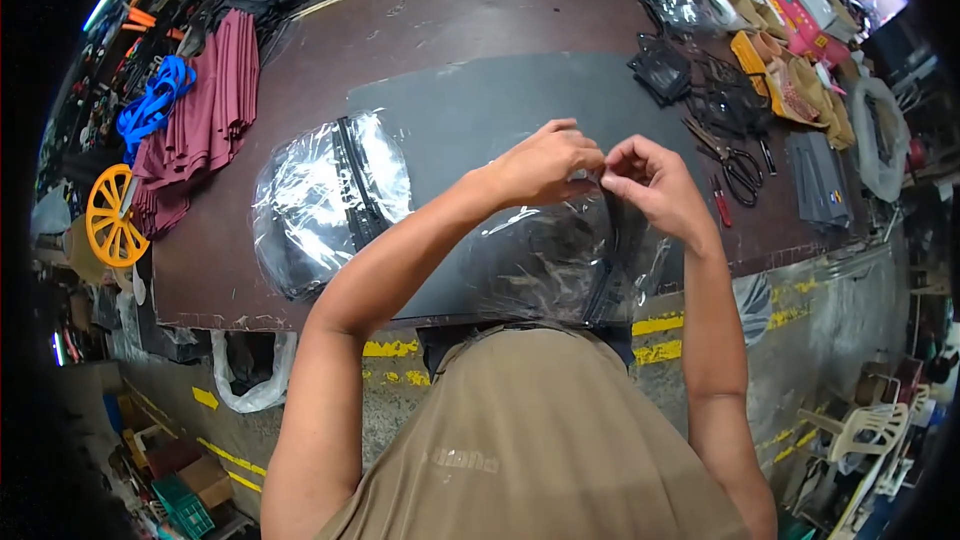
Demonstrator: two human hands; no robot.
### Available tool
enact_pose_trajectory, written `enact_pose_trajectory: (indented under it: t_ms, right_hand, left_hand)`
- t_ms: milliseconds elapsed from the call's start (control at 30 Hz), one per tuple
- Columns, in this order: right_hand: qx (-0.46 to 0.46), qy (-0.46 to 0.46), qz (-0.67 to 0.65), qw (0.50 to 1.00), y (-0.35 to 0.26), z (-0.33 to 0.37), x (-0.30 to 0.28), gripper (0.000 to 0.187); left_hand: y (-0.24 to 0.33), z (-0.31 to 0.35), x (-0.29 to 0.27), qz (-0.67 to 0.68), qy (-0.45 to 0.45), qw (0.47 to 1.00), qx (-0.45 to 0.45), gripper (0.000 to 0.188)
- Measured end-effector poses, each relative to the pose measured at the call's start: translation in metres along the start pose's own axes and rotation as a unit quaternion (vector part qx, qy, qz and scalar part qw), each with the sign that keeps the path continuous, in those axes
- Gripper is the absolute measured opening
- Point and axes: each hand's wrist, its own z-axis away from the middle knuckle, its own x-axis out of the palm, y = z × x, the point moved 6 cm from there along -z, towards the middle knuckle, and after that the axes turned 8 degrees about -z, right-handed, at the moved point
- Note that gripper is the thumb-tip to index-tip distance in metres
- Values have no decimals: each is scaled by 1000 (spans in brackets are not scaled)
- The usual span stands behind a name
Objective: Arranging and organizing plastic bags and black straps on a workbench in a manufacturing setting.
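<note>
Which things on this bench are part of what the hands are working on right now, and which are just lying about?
In hand:
left hand
right hand
clear plastic pouch with black zipper, pinched at its top by both hands
dark grey sheet beneath it

Lying about:
second clear pouch
scissors
maroon fabric stack
blue strap
yellow wheel

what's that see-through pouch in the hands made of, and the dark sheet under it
The pouch looks like thin clear plastic film: glossy, wrinkled, catching white glare, with a black zipper strip. Both hands, left hand and right hand, pinch its top edge. The dark sheet looks matte grey, perhaps rubber or foam; hard to tell.
</note>
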Motion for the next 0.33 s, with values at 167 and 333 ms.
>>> enact_pose_trajectory:
  t_ms: [167, 333]
  right_hand:
    - [232, -32, -255, 938, 61, 10, -19, 58]
    - [179, -16, -14, 984, 130, 19, -16, 48]
  left_hand:
    - [2, -5, -16, 103, -33, 994, 28, 17]
    - [15, 19, -88, 125, -26, 992, 17, 13]
